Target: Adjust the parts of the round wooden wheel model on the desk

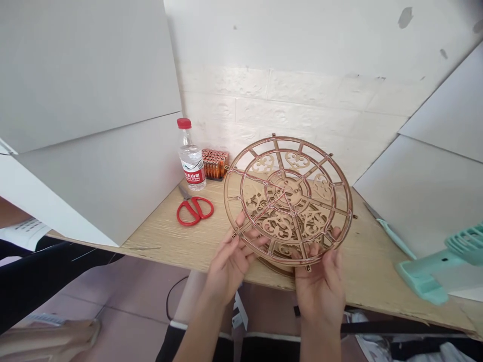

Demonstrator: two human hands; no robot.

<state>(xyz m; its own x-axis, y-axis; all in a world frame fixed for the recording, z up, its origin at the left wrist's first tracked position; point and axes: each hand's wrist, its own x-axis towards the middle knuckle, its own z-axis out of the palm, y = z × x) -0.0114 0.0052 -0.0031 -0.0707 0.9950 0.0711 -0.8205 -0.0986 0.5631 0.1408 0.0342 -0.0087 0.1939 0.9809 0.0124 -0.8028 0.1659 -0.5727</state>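
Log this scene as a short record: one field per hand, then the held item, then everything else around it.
Left hand: grips the lower left rim of the frame.
Right hand: grips the lower right rim of the frame.
Held item: round laser-cut wooden frame with heart scrollwork, raised on edge, tilted, over the desk.
Rest: clear plastic water bottle with red cap, block of orange batteries, red-handled scissors, all on a pale wood desk; mint-green fan at right.
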